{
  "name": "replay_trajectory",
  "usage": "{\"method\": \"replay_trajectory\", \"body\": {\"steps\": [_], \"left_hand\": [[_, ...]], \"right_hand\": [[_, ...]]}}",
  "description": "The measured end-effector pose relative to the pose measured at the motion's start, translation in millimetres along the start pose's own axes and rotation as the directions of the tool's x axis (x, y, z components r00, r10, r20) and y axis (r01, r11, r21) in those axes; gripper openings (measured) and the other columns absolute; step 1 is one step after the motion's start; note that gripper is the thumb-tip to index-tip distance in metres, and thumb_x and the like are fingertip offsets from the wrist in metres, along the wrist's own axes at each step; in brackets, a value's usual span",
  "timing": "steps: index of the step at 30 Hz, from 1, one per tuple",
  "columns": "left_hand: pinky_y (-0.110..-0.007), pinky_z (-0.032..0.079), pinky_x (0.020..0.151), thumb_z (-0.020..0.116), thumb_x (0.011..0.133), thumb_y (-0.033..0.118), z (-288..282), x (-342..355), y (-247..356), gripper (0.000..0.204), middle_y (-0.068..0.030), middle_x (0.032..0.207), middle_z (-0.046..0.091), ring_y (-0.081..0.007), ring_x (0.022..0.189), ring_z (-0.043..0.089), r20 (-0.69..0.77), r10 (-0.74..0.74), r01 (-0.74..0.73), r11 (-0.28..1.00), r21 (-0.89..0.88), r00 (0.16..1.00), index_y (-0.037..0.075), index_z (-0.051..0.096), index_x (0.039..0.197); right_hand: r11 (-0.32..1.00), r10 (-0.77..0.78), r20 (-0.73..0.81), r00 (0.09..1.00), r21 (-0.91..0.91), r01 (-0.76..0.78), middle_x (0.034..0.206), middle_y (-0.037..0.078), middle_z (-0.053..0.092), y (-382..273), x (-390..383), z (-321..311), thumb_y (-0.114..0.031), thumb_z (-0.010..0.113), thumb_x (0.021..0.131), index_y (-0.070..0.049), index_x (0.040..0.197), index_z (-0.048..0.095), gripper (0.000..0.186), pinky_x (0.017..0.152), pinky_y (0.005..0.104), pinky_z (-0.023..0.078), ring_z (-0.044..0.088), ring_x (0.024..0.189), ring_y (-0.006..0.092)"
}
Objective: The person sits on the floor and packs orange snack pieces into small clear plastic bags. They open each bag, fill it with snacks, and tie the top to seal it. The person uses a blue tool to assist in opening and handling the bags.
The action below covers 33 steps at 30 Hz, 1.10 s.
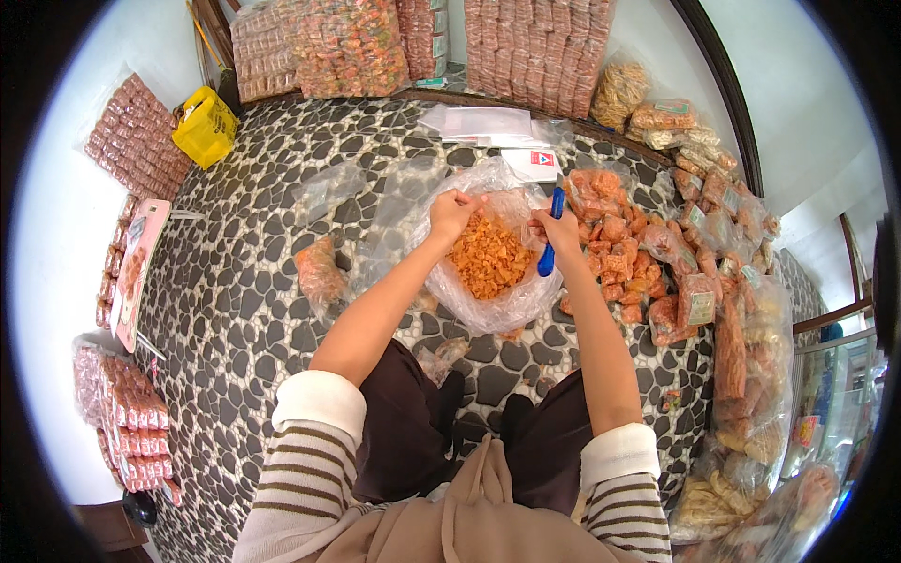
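Observation:
A large clear plastic bag (488,314) stands open on the floor in front of me, full of small orange-brown chips (490,258). Over its far left rim, my left hand (453,214) is closed in a pinch on thin clear plastic (510,204). This plastic stretches across toward the other hand; whether it is a separate small bag or the big bag's edge, I cannot tell. My right hand (557,232), at the bag's right side, is closed around a slim blue tool (546,258), held nearly upright. Its exact kind is unclear.
Several packed orange snack bags (615,258) pile up at the right. Flat clear bags (328,188) and an orange-filled bag (320,272) lie left. Beyond are white sheets (483,122) and a white card (530,163). A pink folding table (141,267) stands far left.

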<state>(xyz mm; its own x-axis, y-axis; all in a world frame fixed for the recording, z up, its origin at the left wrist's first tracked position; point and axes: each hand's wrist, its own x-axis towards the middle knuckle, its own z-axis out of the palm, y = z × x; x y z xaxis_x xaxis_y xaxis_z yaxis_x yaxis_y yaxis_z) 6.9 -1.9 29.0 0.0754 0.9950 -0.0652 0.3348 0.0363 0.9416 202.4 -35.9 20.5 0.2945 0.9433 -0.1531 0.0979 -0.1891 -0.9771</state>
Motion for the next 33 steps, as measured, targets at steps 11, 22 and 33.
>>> {"method": "replay_trajectory", "body": {"steps": [11, 22, 33], "left_hand": [[-0.031, 0.046, 0.060, 0.068, 0.077, 0.031, 16, -9, 1, 0.031, -0.0055, 0.066, 0.062, -0.0158, 0.059, 0.056, 0.047, -0.075, 0.070, 0.993, 0.093, 0.996, 0.003, 0.060, 0.067], [-0.027, 0.047, 0.057, 0.069, 0.078, 0.023, -36, -33, -34, 0.027, -0.0071, 0.068, 0.061, -0.0125, 0.063, 0.060, 0.418, 0.124, -0.284, 0.894, 0.347, 0.900, 0.002, 0.051, 0.075], [-0.042, 0.040, 0.089, 0.066, 0.077, 0.032, 89, -45, -66, 0.038, -0.0170, 0.116, 0.048, -0.0356, 0.113, 0.044, 0.808, -0.036, -0.571, 0.690, 0.446, 0.588, 0.007, 0.054, 0.103]], "right_hand": [[0.908, -0.298, -0.094, 0.950, -0.335, 0.252, 0.061, 0.013, 0.060, 22, -3, 11, -0.015, 0.064, 0.071, 0.000, 0.072, 0.055, 0.018, 0.053, 0.0333, 0.047, 0.060, 0.052, 0.0230], [0.908, 0.212, 0.285, 0.935, -0.411, -0.081, 0.062, 0.008, 0.058, 81, -51, -34, -0.027, 0.056, 0.083, 0.000, 0.096, 0.057, 0.029, 0.048, 0.0302, 0.043, 0.056, 0.051, 0.0159], [0.653, 0.357, -0.280, 0.891, -0.607, -0.453, 0.082, 0.021, 0.062, 214, -101, -206, -0.027, 0.058, 0.079, 0.004, 0.096, 0.058, 0.035, 0.069, 0.0415, 0.049, 0.062, 0.077, 0.0337]]}}
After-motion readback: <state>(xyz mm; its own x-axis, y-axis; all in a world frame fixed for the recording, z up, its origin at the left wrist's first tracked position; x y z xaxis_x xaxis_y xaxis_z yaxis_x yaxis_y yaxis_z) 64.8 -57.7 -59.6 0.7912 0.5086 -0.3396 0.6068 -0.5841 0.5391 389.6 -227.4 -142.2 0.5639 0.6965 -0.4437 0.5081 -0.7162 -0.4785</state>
